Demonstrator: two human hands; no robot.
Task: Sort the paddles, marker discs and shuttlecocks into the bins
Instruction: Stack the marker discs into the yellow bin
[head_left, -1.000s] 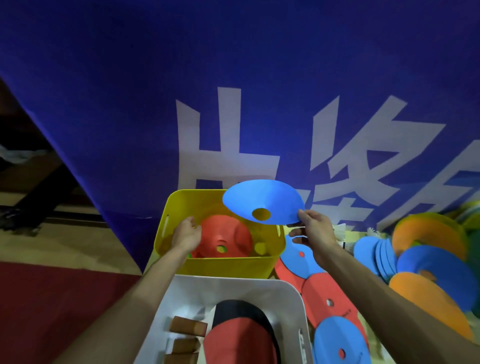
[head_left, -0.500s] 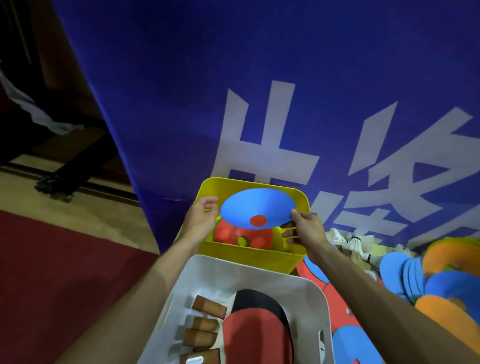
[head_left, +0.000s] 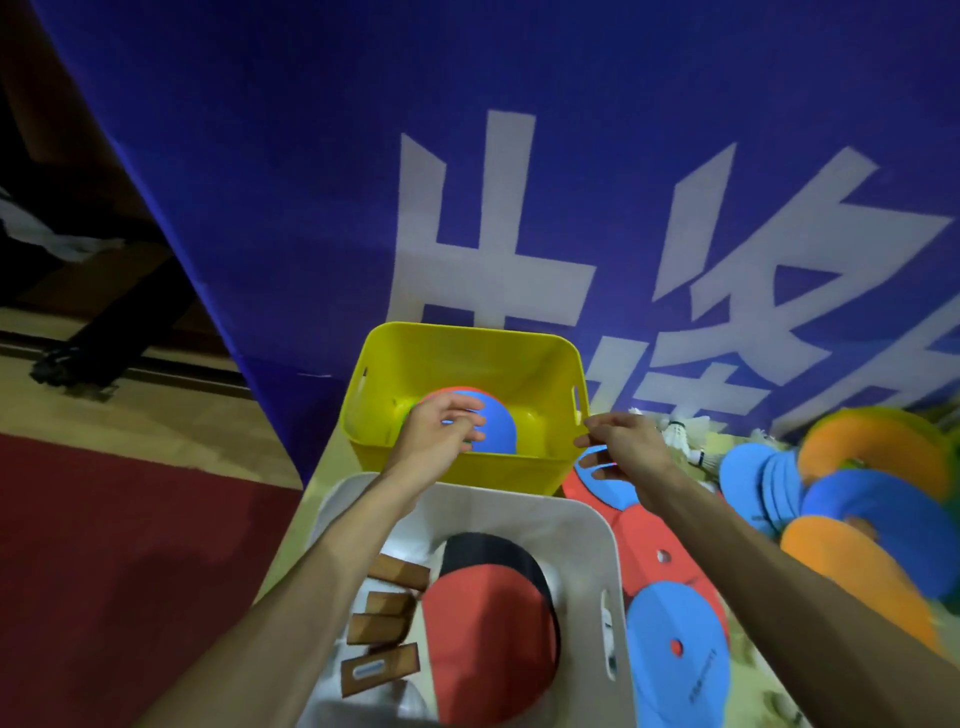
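A yellow bin (head_left: 519, 353) stands against the blue banner. Inside it a blue marker disc (head_left: 496, 431) lies on top of a red one. My left hand (head_left: 436, 434) is over the bin's near left part, fingers spread on the blue disc. My right hand (head_left: 623, 449) hovers just outside the bin's right corner, fingers apart and holding nothing. Below, a white bin (head_left: 597, 525) holds several paddles (head_left: 483, 623) with wooden handles. Loose red and blue discs (head_left: 675, 654) lie to its right. White shuttlecocks (head_left: 685, 434) sit behind my right hand.
A pile of blue and orange discs (head_left: 857, 509) fills the right side. A blue banner (head_left: 467, 182) with white characters hangs right behind the bins. Red carpet (head_left: 130, 545) lies to the left, with wooden floor and a dark stand foot (head_left: 67, 364) beyond.
The blue disc that my right hand carried over the yellow bin now lies inside it. My right hand has let go and drawn back to the right; my left hand moved onto the disc.
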